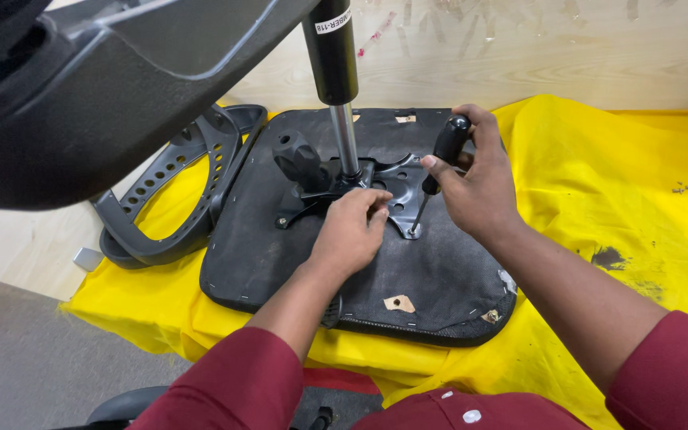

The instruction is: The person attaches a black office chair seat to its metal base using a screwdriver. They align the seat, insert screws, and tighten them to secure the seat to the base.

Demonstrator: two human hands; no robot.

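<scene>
A: Screwdriver first: where is it?

B: Upright in the right hand, fingers wrapped round its black handle, tip down on the metal bracket of the upturned seat cushion.

A: And the left hand?

B: Resting on that bracket, fingertips curled together near the screwdriver's tip; whether they pinch anything, I cannot tell.

A: Around them?

B: The seat lies on a yellow cloth over the desk, a gas cylinder rising from the bracket, a grey armrest just beside.
</scene>
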